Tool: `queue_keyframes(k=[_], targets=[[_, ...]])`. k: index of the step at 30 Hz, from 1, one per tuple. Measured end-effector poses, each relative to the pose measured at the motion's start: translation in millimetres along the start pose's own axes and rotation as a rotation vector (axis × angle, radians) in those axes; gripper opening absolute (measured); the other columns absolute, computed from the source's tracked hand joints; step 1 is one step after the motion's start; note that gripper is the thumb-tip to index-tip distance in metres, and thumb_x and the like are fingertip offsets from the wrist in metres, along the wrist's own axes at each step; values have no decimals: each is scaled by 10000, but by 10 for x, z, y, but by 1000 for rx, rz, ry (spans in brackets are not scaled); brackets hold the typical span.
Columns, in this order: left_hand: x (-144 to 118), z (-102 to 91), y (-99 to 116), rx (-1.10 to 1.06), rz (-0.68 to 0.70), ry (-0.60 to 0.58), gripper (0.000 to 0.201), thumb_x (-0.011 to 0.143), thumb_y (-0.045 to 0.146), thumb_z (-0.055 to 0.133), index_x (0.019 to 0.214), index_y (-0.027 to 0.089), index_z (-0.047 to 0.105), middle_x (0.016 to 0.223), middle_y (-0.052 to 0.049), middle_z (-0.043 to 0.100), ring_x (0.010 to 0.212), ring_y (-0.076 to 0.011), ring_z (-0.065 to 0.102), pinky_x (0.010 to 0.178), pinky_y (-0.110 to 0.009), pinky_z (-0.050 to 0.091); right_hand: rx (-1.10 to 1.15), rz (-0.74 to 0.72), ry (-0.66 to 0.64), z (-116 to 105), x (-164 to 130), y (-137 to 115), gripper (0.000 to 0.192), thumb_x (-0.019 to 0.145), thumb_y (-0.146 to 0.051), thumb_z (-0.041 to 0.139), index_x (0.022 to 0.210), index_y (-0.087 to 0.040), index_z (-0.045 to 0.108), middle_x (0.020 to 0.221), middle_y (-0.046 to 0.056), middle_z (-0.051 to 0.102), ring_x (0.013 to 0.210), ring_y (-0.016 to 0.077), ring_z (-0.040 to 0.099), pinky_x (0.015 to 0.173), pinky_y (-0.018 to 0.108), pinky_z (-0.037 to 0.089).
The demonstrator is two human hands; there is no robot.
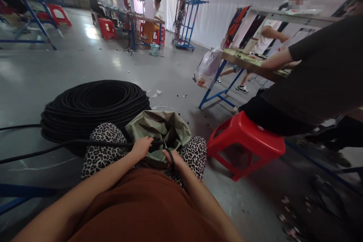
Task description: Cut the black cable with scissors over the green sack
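At the lower centre of the frame, the left hand (142,148) is closed around a black cord (109,143) a little short of its end; the right hand (177,160) grips black-handled scissors (171,155), the blades up against that end. How the fingers sit in the handles is too small to tell.

The left fingers are near the blades, so a slipping cord could lead to a nick. A slack grip might let the cord roll, leaving any cut slanted — and a loose fold of the green bag (141,124) just beneath could get caught too.

The cord looks matte and round, crossing the soft leopard-print trousers (104,159) toward the left edge. The bag is creased and floppy, its mouth gaping. Beyond, left of centre, a thick ring-shaped coil (56,117) lies on the smooth, faintly shiny floor (93,64). Right of centre stands a glossy moulded red stool (246,132); farther off, a crinkled clear bag (209,64) hangs beside a worktable (246,62), and at upper centre stands a blue rack (185,22).
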State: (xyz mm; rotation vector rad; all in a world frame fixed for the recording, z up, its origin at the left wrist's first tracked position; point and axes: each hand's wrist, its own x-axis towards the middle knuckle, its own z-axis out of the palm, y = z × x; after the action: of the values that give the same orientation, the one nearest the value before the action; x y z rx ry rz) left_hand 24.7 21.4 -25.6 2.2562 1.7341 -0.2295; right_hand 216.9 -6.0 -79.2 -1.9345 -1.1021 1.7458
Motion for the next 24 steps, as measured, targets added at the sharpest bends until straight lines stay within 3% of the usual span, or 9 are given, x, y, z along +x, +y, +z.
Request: queue_keyframes(k=[8, 17, 24], targets=[[-16, 8, -11, -11, -9, 13, 349, 1037, 130, 512, 1330, 202, 688, 1212, -134, 748, 1180, -255, 726, 982, -351, 537, -8, 30, -4, -1, 20, 12, 363, 1044, -418, 653, 781, -173, 599, 496, -40, 500, 349, 106, 438, 340, 206, 383], [-30, 2, -29, -38, -20, 20, 383, 1038, 130, 514, 1379, 198, 673, 1272, -145, 751, 1219, -265, 723, 1001, -358, 543, 3, 2, -3, -4, -54, -29, 405, 1068, -349, 604, 700, -190, 545, 512, -41, 495, 320, 101, 424, 310, 217, 336], [-32, -12, -65, -90, -56, 33, 381, 1035, 149, 534, 1387, 192, 673, 1336, -150, 750, 1246, -274, 721, 1009, -365, 546, -4, 33, 51, -12, 14, -2, 402, 1063, -419, 626, 751, -166, 613, 494, -19, 522, 349, 121, 466, 339, 212, 377]])
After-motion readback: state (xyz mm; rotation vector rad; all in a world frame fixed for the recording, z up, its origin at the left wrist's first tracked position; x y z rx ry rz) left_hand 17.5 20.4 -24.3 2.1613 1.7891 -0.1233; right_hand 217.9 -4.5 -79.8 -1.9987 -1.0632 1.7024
